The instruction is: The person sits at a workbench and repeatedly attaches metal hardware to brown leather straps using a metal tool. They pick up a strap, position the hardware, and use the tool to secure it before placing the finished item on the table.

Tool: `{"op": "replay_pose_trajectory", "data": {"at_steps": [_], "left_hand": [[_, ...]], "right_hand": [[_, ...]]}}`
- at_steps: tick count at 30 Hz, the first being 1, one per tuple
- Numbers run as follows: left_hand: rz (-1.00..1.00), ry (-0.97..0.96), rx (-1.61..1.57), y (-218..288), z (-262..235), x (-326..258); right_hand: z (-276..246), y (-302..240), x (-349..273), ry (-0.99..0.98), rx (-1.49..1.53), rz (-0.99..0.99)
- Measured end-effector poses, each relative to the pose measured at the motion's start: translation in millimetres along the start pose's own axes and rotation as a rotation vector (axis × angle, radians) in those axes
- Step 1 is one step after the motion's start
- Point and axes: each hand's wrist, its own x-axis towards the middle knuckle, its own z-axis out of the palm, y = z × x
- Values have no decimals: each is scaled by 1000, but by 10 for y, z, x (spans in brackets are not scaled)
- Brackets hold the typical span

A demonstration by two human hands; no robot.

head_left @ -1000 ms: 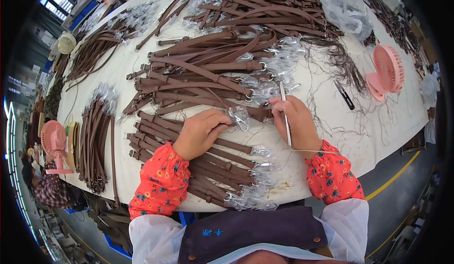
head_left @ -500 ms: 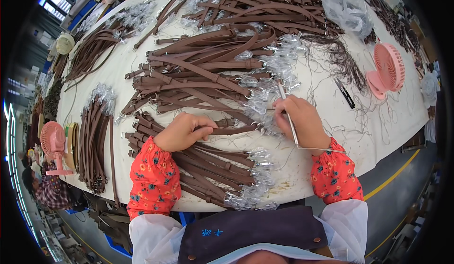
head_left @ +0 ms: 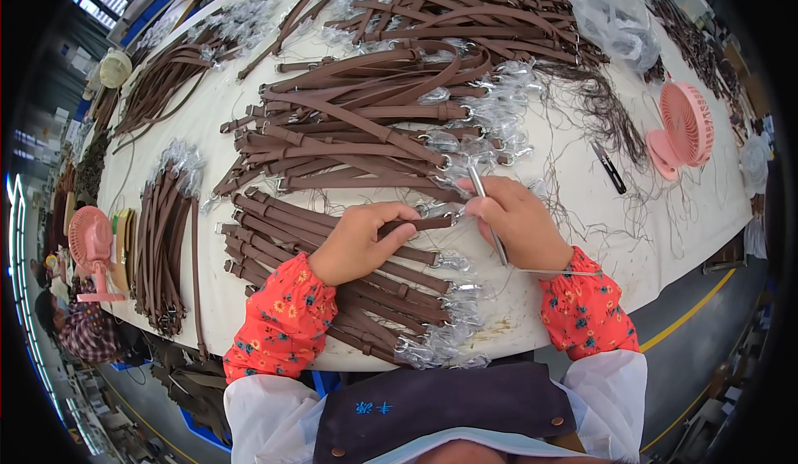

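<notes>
My left hand [head_left: 361,241] pinches a brown strap [head_left: 431,224] between thumb and fingers, close to the strap's metal clasp end, which points right. Closed around a slim silver pen-shaped tool [head_left: 476,182] is my right hand [head_left: 532,224]; a thin pale cord [head_left: 549,272] runs from the tool's lower end past my wrist. The tool's tip stands just above the plastic-wrapped clasps, and I cannot tell whether it touches anything. Under my left hand lies a bundle of brown straps [head_left: 386,298], clasps to the right. A larger heap of straps [head_left: 357,123] lies just beyond both hands.
More straps [head_left: 162,248] lie at the left and a big pile [head_left: 465,15] at the back. A black-handled cutter [head_left: 609,168], loose threads [head_left: 598,106] and a pink fan [head_left: 684,123] are to the right. Another pink fan [head_left: 91,244] stands left. Clear plastic [head_left: 611,15] lies far right.
My left hand has moved right and slightly up along the strap, nearer its clasp. My right hand has come slightly closer to it, and the tool has shifted left and down.
</notes>
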Motion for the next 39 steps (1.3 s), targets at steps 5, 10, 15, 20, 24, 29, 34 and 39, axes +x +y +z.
{"op": "replay_pose_trajectory", "data": {"at_steps": [5,10,15,20,24,29,34,39], "left_hand": [[9,-33,171,-110,-59,-10],[239,278,339,-236,81,56],[328,296,430,-80,100,75],[158,-3,83,-123,119,12],[155,0,56,-73,158,23],[403,101,319,-41,261,17],[492,78,659,29,361,-49],[382,134,378,-19,359,29]], "right_hand": [[-36,176,3,151,-207,36],[27,16,69,215,-2,-131],[114,-163,6,-81,232,-256],[44,-127,-33,-188,150,-175],[-47,-89,-8,-81,116,-134],[40,-240,-50,86,724,251],[64,-279,-47,77,1315,556],[101,-212,-63,-25,1187,590]]}}
